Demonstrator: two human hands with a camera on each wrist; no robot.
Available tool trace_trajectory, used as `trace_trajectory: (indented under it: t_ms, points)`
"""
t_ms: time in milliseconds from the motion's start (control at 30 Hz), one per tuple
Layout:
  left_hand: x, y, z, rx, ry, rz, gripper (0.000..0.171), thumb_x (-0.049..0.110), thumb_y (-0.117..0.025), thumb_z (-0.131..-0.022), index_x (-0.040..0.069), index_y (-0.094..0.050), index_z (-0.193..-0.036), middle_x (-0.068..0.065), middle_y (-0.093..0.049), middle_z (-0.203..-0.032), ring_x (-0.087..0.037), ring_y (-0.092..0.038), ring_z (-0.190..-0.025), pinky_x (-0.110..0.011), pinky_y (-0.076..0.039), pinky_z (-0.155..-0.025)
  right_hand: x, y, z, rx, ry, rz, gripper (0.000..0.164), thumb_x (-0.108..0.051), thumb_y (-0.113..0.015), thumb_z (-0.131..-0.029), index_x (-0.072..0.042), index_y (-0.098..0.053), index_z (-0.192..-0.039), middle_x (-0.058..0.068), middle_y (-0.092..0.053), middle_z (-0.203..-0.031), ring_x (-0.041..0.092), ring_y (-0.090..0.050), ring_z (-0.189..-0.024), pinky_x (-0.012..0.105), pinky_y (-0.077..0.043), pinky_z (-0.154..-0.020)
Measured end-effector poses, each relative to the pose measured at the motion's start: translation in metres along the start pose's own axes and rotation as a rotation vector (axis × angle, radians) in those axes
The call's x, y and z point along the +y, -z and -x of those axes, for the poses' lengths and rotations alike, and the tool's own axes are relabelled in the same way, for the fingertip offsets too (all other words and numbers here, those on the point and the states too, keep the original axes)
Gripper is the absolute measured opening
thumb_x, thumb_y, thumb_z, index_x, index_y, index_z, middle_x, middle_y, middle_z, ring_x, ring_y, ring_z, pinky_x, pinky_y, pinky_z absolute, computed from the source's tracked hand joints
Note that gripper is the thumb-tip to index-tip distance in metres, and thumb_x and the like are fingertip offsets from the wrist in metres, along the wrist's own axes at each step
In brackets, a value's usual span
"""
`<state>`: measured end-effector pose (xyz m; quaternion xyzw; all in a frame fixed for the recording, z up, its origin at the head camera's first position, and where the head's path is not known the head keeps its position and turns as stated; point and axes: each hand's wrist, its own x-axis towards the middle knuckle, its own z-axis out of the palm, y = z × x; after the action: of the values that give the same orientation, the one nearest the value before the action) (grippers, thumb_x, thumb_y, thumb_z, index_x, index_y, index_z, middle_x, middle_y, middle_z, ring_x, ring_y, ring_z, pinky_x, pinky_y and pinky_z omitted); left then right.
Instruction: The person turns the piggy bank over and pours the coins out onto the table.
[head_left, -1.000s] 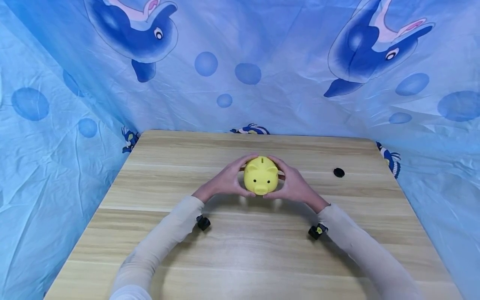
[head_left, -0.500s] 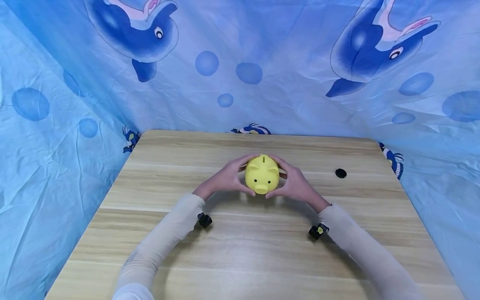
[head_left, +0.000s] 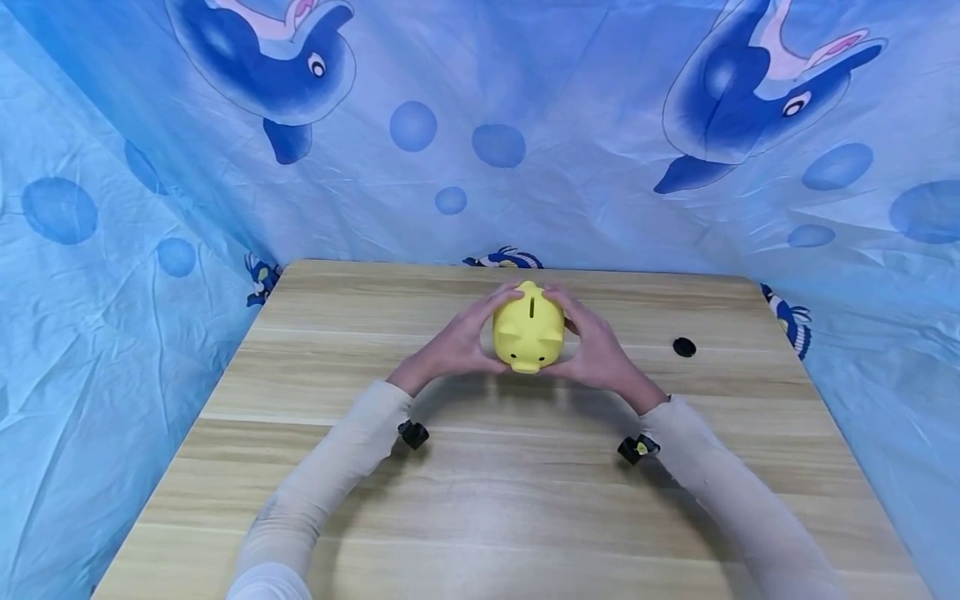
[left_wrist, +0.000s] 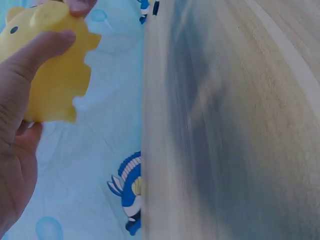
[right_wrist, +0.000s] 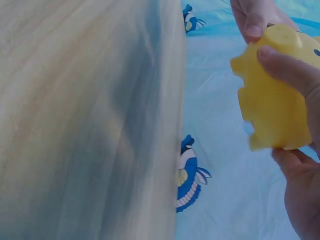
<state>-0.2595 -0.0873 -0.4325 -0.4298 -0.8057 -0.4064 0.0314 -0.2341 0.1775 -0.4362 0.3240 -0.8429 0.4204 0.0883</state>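
A yellow piggy bank point(head_left: 528, 329) with a coin slot along its back is held up between both hands, clear of the table in the wrist views. My left hand point(head_left: 461, 340) grips its left side, thumb by the snout and fingers round the rear. On the opposite side my right hand point(head_left: 600, 346) grips it the same way. The left wrist view shows the piggy bank point(left_wrist: 55, 75) from its side, its short feet pointing toward the tabletop. In the right wrist view the piggy bank point(right_wrist: 272, 100) has the right thumb lying across its front near the snout.
A small black disc point(head_left: 684, 347) lies on the wooden table point(head_left: 495, 500), right of the hands. Blue cloth point(head_left: 570, 208) with dolphin prints hangs behind the table and along its sides. A small black camera sits at each wrist.
The piggy bank has risen slightly and tipped forward, so more of its back and slot face the head camera and its face points lower. Both hands have moved up with it.
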Motion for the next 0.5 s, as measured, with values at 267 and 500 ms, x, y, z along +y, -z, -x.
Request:
trace_trajectory:
  t_ms: [267, 500]
  points:
    - [-0.0064, -0.0001, 0.0024, -0.088, 0.296, 0.191, 0.09, 0.044, -0.087, -0.079, 0.015, -0.045, -0.153, -0.001, -0.063, -0.134, -0.017, -0.062, -0.119, -0.035, -0.056, -0.101, 0.003, -0.0005, 0.0034, -0.111, -0.304, -0.211, 0.087, -0.036, -0.088, -0.08, -0.011, -0.046, -0.152, 0.012, -0.062, -0.136, 0.029, -0.063, -0.118, 0.045, -0.059, -0.096]
    - [-0.0066, -0.0039, 0.0003, -0.104, 0.401, 0.322, 0.069, 0.038, -0.075, -0.092, 0.007, -0.05, -0.148, -0.007, -0.07, -0.116, -0.021, -0.067, -0.104, -0.035, -0.06, -0.088, 0.0011, 0.0011, 0.0007, -0.142, -0.392, -0.234, 0.072, -0.044, -0.071, -0.094, -0.001, -0.05, -0.147, 0.015, -0.068, -0.123, 0.027, -0.067, -0.109, 0.037, -0.061, -0.088]
